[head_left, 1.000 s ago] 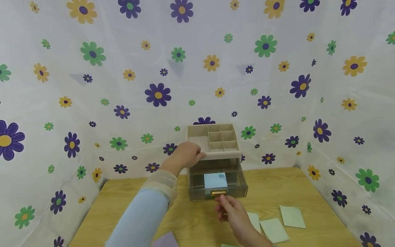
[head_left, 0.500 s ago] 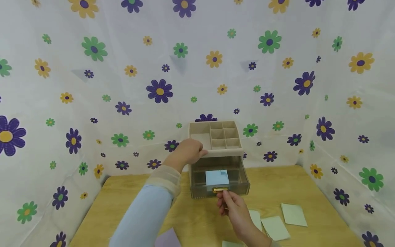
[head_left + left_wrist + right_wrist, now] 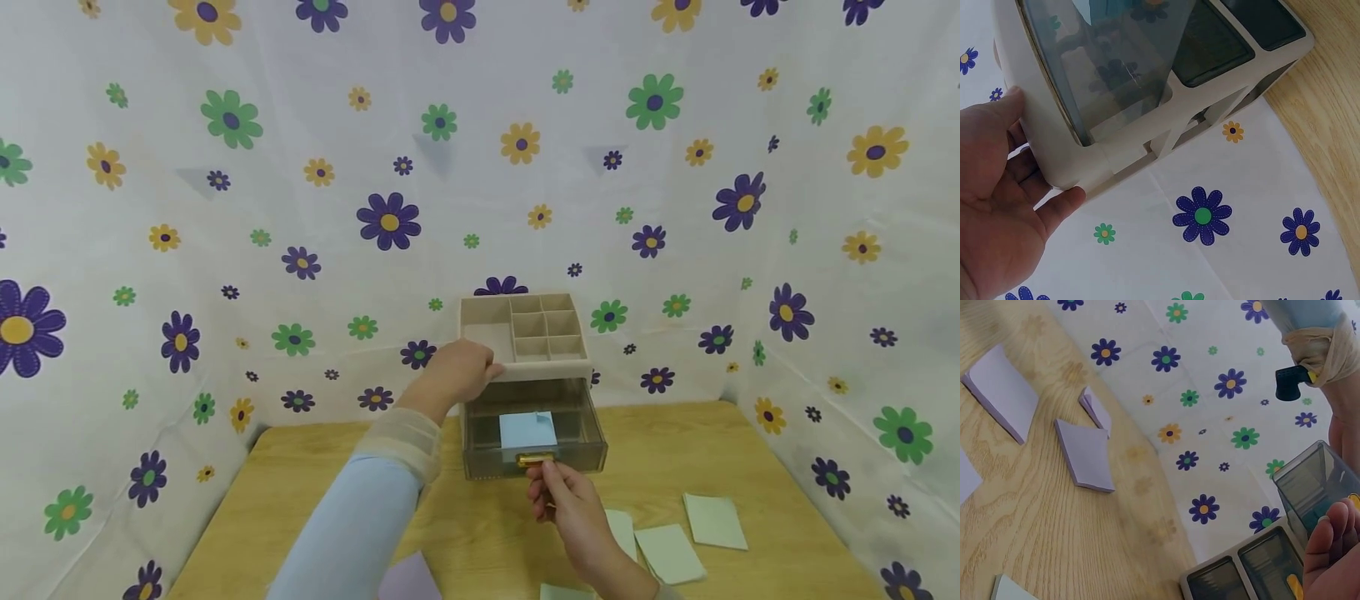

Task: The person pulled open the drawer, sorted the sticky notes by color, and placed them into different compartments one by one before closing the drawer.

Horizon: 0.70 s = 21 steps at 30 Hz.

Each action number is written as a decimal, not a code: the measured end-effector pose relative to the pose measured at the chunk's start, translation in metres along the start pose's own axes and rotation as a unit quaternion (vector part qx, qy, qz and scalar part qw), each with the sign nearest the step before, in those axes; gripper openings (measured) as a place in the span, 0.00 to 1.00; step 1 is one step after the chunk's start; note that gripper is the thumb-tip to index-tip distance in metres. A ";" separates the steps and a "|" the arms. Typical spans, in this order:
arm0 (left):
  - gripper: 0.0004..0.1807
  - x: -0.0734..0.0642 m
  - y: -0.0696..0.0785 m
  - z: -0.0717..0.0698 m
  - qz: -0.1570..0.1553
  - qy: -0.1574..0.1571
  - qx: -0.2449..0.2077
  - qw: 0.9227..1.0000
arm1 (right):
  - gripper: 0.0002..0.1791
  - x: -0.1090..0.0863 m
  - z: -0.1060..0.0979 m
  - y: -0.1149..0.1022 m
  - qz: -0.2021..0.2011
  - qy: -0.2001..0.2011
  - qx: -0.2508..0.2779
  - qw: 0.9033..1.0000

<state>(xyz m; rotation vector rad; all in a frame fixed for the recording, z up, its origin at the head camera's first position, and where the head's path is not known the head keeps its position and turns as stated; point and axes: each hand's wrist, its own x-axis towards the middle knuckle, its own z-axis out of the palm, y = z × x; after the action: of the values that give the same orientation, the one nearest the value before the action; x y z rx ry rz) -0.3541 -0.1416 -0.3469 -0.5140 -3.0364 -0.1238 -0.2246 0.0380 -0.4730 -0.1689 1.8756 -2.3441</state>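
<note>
A cream desk organizer (image 3: 543,369) with a divided top tray stands on the table by the back cloth. Its smoky clear drawer (image 3: 483,463) is pulled out, and a light blue sticky note pad (image 3: 527,431) lies inside. My left hand (image 3: 459,372) grips the organizer's upper left front corner; in the left wrist view the thumb and fingers wrap the cream frame (image 3: 1069,164). At the drawer front, my right hand (image 3: 579,518) pinches the right end of the gold handle (image 3: 529,459). The right wrist view shows its curled fingers beside the clear drawer (image 3: 1319,478).
Pale green note pads (image 3: 670,554) lie to the right of my right forearm, on the wooden table (image 3: 757,475). A purple pad (image 3: 410,577) sits near the front, and several purple pads (image 3: 1085,456) show in the right wrist view. Flowered cloth (image 3: 300,192) encloses the table's back and sides.
My right thumb has risen from just under the gold handle onto its right end. The left hand keeps its grip on the corner. The drawer's opening looks nearly the same.
</note>
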 end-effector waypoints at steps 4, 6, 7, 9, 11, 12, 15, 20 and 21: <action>0.17 -0.001 0.000 0.001 -0.002 0.004 -0.004 1.000 | 0.25 0.001 0.001 0.000 -0.004 0.003 0.000 1.000; 0.17 -0.001 0.000 0.002 0.000 0.004 -0.005 1.000 | 0.25 0.001 0.002 0.000 -0.004 0.007 0.003 1.000; 0.17 -0.001 0.000 0.002 0.000 0.003 -0.005 1.000 | 0.24 0.001 0.001 -0.001 -0.003 0.009 0.005 1.000; 0.17 -0.001 0.000 0.002 0.000 -0.001 -0.004 1.000 | 0.24 0.002 0.001 -0.001 0.001 0.012 0.008 1.000; 0.17 -0.001 0.001 0.002 0.001 -0.001 -0.001 1.000 | 0.24 0.003 0.001 -0.002 0.002 0.014 0.008 1.000; 0.17 0.000 0.001 0.002 0.001 0.000 0.002 1.000 | 0.24 0.003 0.000 -0.003 0.001 0.016 0.007 1.000; 0.17 0.000 0.002 0.001 0.004 0.003 0.001 1.000 | 0.24 0.005 0.000 -0.005 -0.004 0.026 0.007 1.000; 0.18 0.001 0.001 0.000 0.006 0.004 0.003 1.000 | 0.21 0.009 -0.002 -0.008 -0.006 0.033 0.005 0.999; 0.18 0.001 0.001 0.000 0.005 0.004 0.003 1.000 | 0.21 0.010 -0.002 -0.007 -0.006 0.031 0.002 1.000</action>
<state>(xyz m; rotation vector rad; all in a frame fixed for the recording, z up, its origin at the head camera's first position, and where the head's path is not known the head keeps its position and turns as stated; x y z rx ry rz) -0.3548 -0.1408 -0.3471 -0.5284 -3.0257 -0.1158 -0.2354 0.0401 -0.4661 -0.1101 1.9026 -2.3871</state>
